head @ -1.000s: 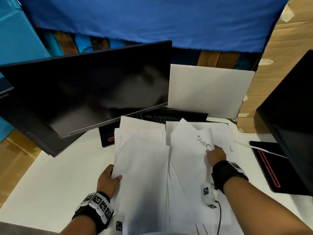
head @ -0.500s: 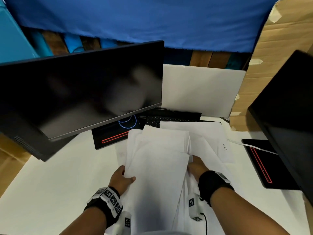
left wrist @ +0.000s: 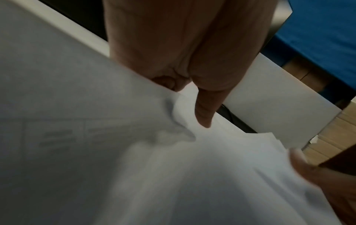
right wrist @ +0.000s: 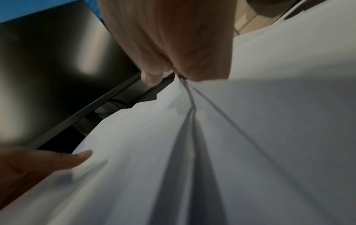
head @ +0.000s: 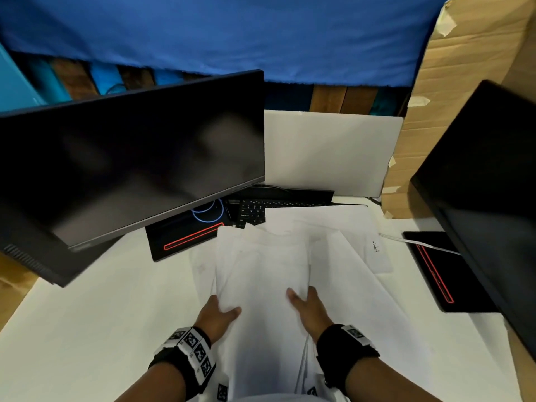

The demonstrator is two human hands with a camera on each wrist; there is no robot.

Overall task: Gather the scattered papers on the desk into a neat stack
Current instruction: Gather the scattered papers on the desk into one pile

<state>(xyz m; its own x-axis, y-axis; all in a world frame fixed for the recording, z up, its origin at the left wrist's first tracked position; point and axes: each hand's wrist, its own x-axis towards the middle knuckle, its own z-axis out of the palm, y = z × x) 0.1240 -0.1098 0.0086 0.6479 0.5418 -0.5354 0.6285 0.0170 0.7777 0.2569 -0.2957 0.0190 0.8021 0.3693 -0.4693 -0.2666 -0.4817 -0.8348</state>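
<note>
A bundle of white papers [head: 261, 274] is held up over the white desk [head: 95, 320] between both hands. My left hand [head: 222, 310] grips its left edge, thumb on top and fingers underneath; the left wrist view shows that thumb [left wrist: 204, 111] pressing the top sheet [left wrist: 134, 167]. My right hand [head: 307, 307] grips the right edge, and the right wrist view shows it [right wrist: 173, 71] pinching several sheet edges [right wrist: 192, 106]. More loose sheets [head: 356, 285] lie fanned out on the desk to the right, one with handwriting [head: 375, 246].
A dark monitor [head: 130, 158] leans over the desk at left, its black base [head: 185, 239] beneath it. A second monitor [head: 487, 175] and base [head: 435, 271] stand at right. A keyboard [head: 261, 210] and white panel [head: 327, 155] sit behind the papers, with cardboard [head: 470, 68] at far right.
My right hand left the handwritten sheets, moved left and took the bundle's right edge. The separate piles have come together into one bundle between both hands.
</note>
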